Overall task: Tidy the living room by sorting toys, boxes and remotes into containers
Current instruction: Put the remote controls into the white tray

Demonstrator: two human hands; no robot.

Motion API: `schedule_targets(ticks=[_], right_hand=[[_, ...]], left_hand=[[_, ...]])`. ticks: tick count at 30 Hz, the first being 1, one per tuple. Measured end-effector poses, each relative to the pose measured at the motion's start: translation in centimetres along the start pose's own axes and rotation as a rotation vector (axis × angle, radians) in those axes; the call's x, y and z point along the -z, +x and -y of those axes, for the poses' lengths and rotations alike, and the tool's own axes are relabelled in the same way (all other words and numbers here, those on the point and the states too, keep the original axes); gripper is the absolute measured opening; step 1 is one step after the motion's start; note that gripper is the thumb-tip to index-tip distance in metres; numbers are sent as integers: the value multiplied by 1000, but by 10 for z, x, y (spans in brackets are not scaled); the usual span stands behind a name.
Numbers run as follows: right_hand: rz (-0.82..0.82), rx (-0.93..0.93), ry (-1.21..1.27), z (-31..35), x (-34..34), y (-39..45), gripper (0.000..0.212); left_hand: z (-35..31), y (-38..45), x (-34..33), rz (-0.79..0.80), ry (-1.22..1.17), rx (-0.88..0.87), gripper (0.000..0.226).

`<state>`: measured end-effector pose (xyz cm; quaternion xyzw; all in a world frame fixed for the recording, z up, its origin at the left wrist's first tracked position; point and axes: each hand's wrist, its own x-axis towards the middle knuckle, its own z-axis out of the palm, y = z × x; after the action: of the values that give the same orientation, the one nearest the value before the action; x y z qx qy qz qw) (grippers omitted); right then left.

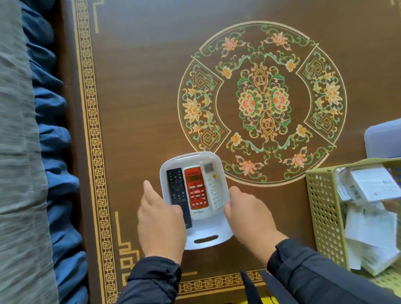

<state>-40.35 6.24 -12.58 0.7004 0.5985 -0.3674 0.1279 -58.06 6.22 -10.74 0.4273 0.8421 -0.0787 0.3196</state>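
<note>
A white tray [190, 158] lies on the brown patterned table and holds three remotes side by side: a black remote [176, 185], a red remote [196, 188] and a white remote [214, 184]. My left hand [160, 218] grips the tray's left rim, its thumb over the lower end of the black remote. On the tray's right rim my right hand [249, 211] has its fingers curled around the edge. Both wrists are in dark sleeves.
A green perforated basket [323, 213] holding white boxes and papers stands at the right. Behind it is a translucent plastic bin [392, 140]. A grey sofa cover [5, 144] with blue cushions runs along the left. The table's near edge is just below my arms.
</note>
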Motion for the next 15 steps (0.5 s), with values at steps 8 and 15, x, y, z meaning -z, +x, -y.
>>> schedule_targets(ticks=[8,15], right_hand=[[18,-7,77,-5,-2,-13,8],[-83,-149,109,-47,13,-28,13]], left_hand=[[-37,-20,-21,-114,129,-361,20],[-16,-15,-20,-54,-53,-120,42]])
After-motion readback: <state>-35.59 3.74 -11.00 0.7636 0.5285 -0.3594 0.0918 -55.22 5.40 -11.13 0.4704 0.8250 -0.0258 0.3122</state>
